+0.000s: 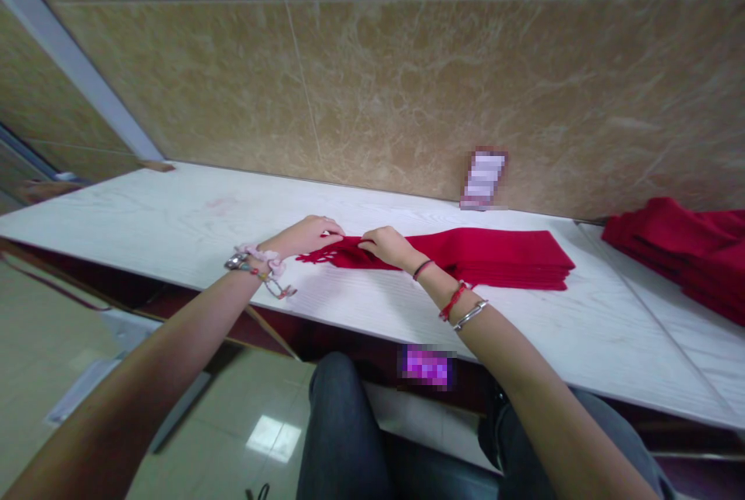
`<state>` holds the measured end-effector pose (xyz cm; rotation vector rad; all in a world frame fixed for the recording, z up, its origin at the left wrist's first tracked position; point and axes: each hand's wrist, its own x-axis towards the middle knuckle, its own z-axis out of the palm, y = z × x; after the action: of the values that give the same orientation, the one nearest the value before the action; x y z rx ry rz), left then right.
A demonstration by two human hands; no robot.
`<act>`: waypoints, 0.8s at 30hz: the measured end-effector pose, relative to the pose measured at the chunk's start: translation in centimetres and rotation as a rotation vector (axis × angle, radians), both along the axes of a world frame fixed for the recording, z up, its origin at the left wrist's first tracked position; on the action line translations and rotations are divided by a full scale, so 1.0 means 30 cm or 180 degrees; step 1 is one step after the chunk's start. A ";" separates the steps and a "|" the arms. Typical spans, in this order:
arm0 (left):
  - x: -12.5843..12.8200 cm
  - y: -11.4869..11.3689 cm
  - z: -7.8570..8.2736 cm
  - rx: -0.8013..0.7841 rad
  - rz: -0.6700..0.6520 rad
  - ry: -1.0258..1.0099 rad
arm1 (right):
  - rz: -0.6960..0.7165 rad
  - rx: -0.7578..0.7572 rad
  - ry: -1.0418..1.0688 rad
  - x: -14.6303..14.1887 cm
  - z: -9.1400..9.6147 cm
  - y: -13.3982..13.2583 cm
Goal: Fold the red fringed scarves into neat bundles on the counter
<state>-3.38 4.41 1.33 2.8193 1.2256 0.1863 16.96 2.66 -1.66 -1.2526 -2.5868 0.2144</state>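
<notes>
Red cloth [504,251], fringed, on white tabletop [174,220]

Folded long and flat; layers stacked at the right end, narrowed and gathered toward loose fringe at the left. Both 2 hands engaged: left hand [306,236] pinching near the fringe, right hand [387,244] gripping just beside.

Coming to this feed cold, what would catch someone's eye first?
Probably the bright red folded cloth on the white tabletop, with the left hand and right hand at its fringed end. Next, the second red pile at the far right edge of the view.
</notes>
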 end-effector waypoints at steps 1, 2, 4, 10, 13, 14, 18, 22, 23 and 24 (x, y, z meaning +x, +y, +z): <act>0.003 -0.004 0.000 0.0068 0.0019 -0.0018 | -0.0004 -0.0003 0.0104 0.002 -0.001 0.007; 0.007 -0.010 -0.003 0.0169 0.0069 -0.0067 | -0.0033 0.0005 0.0214 0.004 -0.003 0.013; 0.018 -0.026 -0.017 0.0425 0.0244 -0.0173 | -0.0145 0.0046 0.0402 0.008 -0.008 0.022; 0.033 -0.047 -0.100 0.0735 0.0795 -0.0094 | -0.0456 0.0047 0.0708 0.006 -0.021 0.017; 0.021 -0.021 -0.119 0.0654 0.1093 -0.0135 | -0.0545 0.0022 0.0764 0.004 -0.020 0.017; 0.017 -0.010 -0.120 0.0615 0.1159 -0.0194 | -0.0572 0.0022 0.0770 0.004 -0.019 0.018; 0.029 0.021 -0.115 0.0489 0.1192 -0.0399 | -0.0719 0.0052 0.0762 0.006 -0.018 0.030; 0.080 0.017 -0.122 0.0494 0.1396 -0.0375 | -0.0750 0.0065 0.0755 0.006 -0.017 0.040; 0.094 0.014 -0.125 0.0470 0.1529 -0.0349 | -0.0747 0.0072 0.0754 0.005 -0.017 0.042; 0.106 0.013 -0.128 0.0428 0.1655 -0.0327 | -0.0743 0.0077 0.0742 0.004 -0.017 0.043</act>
<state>-0.19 4.79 -2.50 2.4856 1.9564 0.4442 17.09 3.94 -2.17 -1.4153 -2.2212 0.2649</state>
